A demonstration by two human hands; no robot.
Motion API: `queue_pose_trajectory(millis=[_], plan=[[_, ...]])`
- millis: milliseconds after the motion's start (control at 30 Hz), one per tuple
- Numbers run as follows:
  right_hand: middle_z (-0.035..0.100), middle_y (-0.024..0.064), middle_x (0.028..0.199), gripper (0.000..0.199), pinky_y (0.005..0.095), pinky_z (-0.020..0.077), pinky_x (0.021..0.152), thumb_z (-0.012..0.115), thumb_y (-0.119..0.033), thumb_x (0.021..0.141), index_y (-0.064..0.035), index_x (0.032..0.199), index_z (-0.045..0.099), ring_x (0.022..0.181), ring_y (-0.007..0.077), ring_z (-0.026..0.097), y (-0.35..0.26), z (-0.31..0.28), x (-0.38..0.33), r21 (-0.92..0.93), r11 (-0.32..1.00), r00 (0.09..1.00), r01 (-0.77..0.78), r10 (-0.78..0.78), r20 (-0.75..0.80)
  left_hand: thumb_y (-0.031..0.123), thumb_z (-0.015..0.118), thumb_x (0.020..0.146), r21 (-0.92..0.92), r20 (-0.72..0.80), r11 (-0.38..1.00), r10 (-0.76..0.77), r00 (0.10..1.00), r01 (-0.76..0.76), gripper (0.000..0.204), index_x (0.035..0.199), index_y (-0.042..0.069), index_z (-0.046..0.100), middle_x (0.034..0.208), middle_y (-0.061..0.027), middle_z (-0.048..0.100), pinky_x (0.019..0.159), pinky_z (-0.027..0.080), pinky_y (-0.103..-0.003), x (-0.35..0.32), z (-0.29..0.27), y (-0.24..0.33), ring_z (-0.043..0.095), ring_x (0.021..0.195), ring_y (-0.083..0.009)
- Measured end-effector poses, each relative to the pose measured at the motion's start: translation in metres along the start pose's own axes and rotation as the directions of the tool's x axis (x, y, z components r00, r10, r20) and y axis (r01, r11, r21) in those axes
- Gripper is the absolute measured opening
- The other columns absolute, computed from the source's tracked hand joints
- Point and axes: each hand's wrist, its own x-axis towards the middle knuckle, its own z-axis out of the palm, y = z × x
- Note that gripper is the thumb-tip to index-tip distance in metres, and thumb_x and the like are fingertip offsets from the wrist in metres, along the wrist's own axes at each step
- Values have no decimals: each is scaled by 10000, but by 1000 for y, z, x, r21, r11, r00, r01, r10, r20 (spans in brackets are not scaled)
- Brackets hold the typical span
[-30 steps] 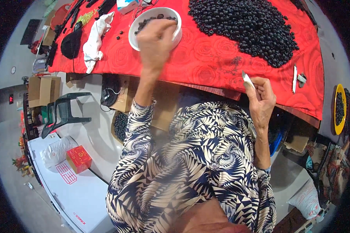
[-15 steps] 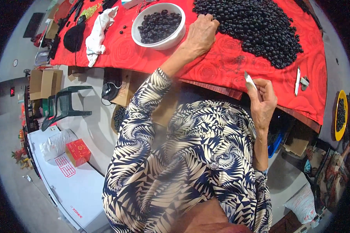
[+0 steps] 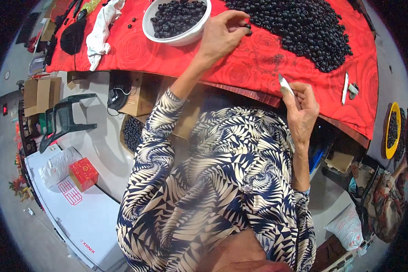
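Observation:
Between thumb and fingertips my left hand (image 3: 218, 37) pinches a small round black piece (image 3: 248, 28), over the red rose-patterned cloth (image 3: 240, 75). Just left of that hand stands a white bowl (image 3: 179, 41), holding many similar black pieces. A wide heap of loose black pieces (image 3: 299, 34) spreads over the cloth at the far right. Near the table's front edge my right hand (image 3: 303, 111) is closed around a small white-handled knife (image 3: 284, 84), its pointed blade sticking up past the thumb.
A white strip-like tool (image 3: 345, 88) lies on the cloth at right. White fabric (image 3: 103, 34) and a black cap-like item (image 3: 73, 40) are at far left. Behind the table's left side stand a dark plastic stool (image 3: 68, 119) and a white chest (image 3: 79, 222). A yellow tray (image 3: 388, 144) stands at far right.
My left hand has drawn back from the heap's edge toward the bowl, and a black piece now shows in its fingertips. My right hand keeps its hold on the knife. The whole view has shifted slightly.

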Motion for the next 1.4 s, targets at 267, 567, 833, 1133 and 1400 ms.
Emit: queue_pose_trajectory(millis=[267, 567, 833, 1133, 1400], plan=[[580, 33, 789, 134, 195, 435, 651, 628, -23, 800, 29, 897, 550, 715, 68, 535, -13, 3, 3, -28, 999, 998, -39, 41, 45, 18, 572, 811, -725, 301, 565, -254, 919, 394, 273, 1079, -34, 567, 1008, -110, 605, 847, 477, -292, -45, -2, 24, 599, 906, -191], [573, 29, 808, 152, 192, 427, 654, 628, -14, 802, 27, 920, 541, 727, 66, 523, -12, 8, 4, -56, 997, 997, 50, -46, 56, 18, 592, 800, -691, 212, 664, -192, 958, 286, 235, 1028, -41, 594, 948, -136, 633, 791, 502, -294, -60, 2, 32, 625, 848, -198], [639, 96, 793, 220, 263, 488, 665, 692, -93, 758, 14, 888, 550, 732, 131, 616, -24, 6, 6, -42, 997, 996, 66, -63, 56, 6, 600, 787, -634, 191, 724, -196, 962, 274, 233, 1016, -36, 597, 944, -136, 637, 781, 499, -283, -67, 4, 35, 626, 847, -184], [628, 94, 705, 201, 255, 486, 539, 684, -80, 762, 10, 869, 539, 644, 132, 615, -43, 14, 6, -113, 969, 970, 220, -206, 125, -22, 583, 796, -898, 355, 201, -191, 915, 391, 191, 986, -10, 586, 964, -107, 623, 831, 474, -266, -79, 14, 27, 595, 911, -158], [622, 99, 702, 212, 281, 482, 518, 696, -83, 735, -9, 865, 546, 595, 170, 619, -38, 16, 7, -202, 921, 941, 332, -311, 131, 1, 580, 803, -886, 402, 163, -198, 894, 435, 217, 1020, 13, 578, 1038, -126, 576, 831, 436, -253, -85, 14, 25, 536, 940, -163]])
